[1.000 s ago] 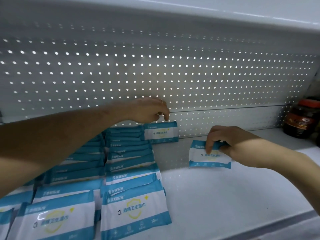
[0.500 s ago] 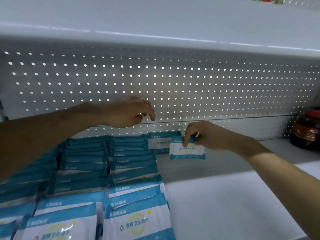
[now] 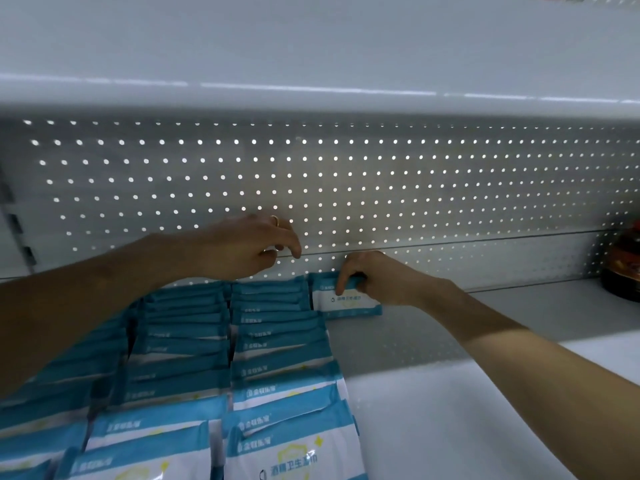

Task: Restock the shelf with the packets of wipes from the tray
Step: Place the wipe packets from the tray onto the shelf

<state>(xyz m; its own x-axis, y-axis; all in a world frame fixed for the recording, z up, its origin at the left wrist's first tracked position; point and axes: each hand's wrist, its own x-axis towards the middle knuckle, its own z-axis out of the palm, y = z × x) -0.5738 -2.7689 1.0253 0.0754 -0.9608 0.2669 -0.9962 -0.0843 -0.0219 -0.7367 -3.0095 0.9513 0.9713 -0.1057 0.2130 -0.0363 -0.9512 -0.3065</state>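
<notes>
Several rows of wipes packets (image 3: 277,344) lie on the shelf (image 3: 450,410), running from its front edge to its back and overlapping so that mostly their teal top bands show. The leftmost rows are largely hidden under the left forearm (image 3: 86,306) and cut off by the frame. The right hand (image 3: 379,280) pinches the top edge of one packet (image 3: 349,303), which stands upright at the shelf's back edge, just right of the rows, against the perforated back panel (image 3: 381,174). Its print is too blurred to read. The left hand (image 3: 247,249), wearing a ring (image 3: 274,220), hovers above the rows with loosely curled fingers, holding nothing. At the right back corner a dark jar (image 3: 623,271) is cut off.
</notes>
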